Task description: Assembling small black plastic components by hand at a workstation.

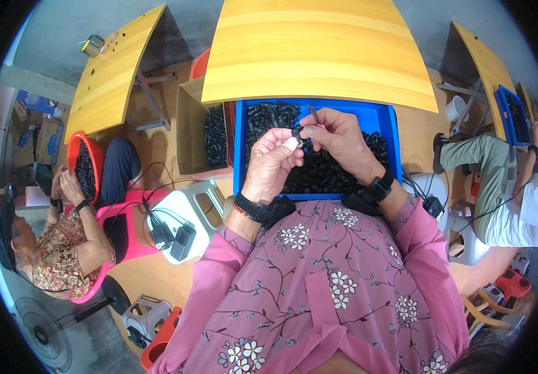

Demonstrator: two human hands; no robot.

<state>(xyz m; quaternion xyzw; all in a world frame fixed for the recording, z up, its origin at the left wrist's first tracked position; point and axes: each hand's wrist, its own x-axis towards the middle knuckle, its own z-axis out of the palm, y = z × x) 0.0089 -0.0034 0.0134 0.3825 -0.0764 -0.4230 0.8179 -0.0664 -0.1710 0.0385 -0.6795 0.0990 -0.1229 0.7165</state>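
Observation:
My left hand [270, 163] pinches a small black plastic part [297, 132] between thumb and fingertips. My right hand [343, 144] is closed round a slim tool with a dark pointed end [313, 114] and a pinkish section by the fingers; its exact kind is too small to tell. Both hands meet above a blue bin [239, 149] in front of my lap. Inside the bin lie many small black plastic parts [318, 179], tube-like at the back left. My fingers partly hide the piece and the tool.
A yellow wooden tabletop [318, 50] overhangs the bin's far edge. Left of the bin stands a cardboard box [188, 128] of black parts. A white stool [185, 218] carries black adapters and cables. Co-workers sit left, beside a red basin [99, 156], and right, near a blue tray [510, 115].

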